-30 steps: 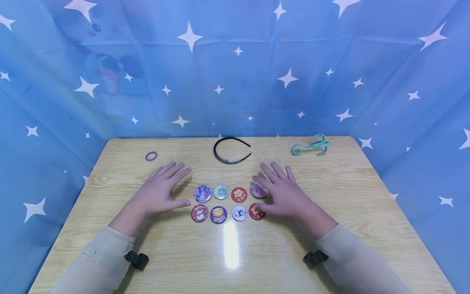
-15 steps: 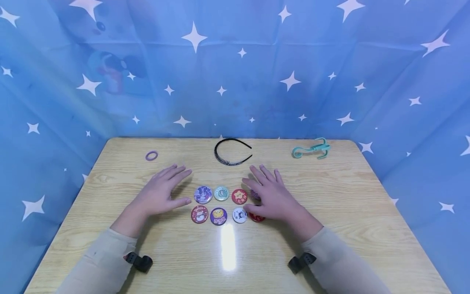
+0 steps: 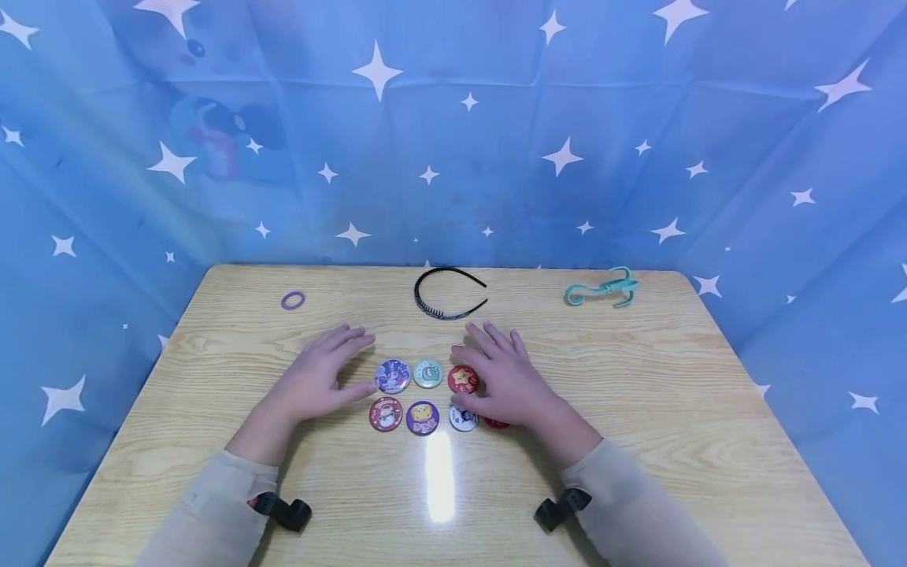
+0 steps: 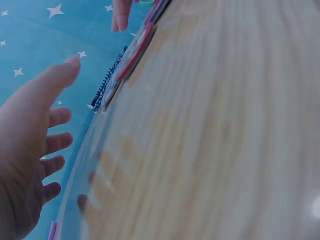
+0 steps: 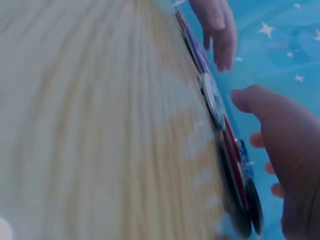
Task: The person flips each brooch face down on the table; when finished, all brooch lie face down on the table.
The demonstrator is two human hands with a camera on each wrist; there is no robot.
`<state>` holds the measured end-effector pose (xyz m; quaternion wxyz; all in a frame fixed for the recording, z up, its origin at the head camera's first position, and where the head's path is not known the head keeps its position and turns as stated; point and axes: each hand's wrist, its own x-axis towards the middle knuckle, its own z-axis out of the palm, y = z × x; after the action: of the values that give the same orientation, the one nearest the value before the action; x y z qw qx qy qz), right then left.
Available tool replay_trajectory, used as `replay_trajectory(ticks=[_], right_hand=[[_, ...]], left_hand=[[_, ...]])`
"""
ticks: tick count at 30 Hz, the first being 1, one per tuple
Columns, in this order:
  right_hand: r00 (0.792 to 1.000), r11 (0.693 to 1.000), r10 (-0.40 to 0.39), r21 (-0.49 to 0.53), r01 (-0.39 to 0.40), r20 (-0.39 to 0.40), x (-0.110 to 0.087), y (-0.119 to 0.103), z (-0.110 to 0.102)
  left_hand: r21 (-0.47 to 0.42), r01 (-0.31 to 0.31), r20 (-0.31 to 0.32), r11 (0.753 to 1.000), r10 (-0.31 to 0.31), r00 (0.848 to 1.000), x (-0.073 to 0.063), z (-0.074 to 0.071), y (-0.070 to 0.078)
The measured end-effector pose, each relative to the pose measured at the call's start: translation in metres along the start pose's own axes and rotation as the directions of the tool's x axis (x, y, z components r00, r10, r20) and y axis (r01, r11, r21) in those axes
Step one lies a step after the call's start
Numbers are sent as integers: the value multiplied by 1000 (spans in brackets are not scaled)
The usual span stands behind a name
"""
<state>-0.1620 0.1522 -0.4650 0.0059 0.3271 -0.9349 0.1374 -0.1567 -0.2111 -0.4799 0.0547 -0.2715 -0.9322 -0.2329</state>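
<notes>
Round pin badges lie in two rows at mid-table. In the head view the back row shows a purple badge [image 3: 393, 376], a teal badge [image 3: 428, 373] and a red star badge [image 3: 461, 379]. The front row has a red snowman badge [image 3: 386, 413], a purple badge with a yellow figure [image 3: 422, 417], a white badge [image 3: 464, 419] and a second red badge [image 3: 496, 424], partly covered. My left hand [image 3: 316, 379] hovers at the left of the rows, fingers spread, holding nothing. My right hand [image 3: 509, 386] hovers over the right end with fingers extended, hiding part of the badges there.
Behind the badges lies a black toothed headband [image 3: 432, 309]. A purple hair ring [image 3: 293, 300] sits at the back left, a turquoise hair clip [image 3: 602, 290] at the back right. A blue star-patterned curtain [image 3: 453, 157] surrounds the wooden table [image 3: 673, 394].
My right hand has moved left over the right-hand badges and now covers the back-row one there. My left hand has shifted slightly right. The badges appear to stay in place.
</notes>
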Motion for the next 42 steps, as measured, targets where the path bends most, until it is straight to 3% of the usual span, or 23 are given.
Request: replay_trajectory(ticks=[10,21,32,42], right_hand=[[999,999,29,40,-30,25,14,-13,13],[1000,995,0,98,1,-11,34,-34,27],[999,996,-3,88,7,-39,45,-48,40],[998,999,32,40,-30,-49,53,-55,46]], left_hand=[[-118,44,23,992,-41,999,-1,8,4],[-183,47,-17,982,-50,999,-3,19,-2],[-121,53,-41,991,-58,997,-1,26,6],[-123,55,-57,991,-63,996,-1,27,5]])
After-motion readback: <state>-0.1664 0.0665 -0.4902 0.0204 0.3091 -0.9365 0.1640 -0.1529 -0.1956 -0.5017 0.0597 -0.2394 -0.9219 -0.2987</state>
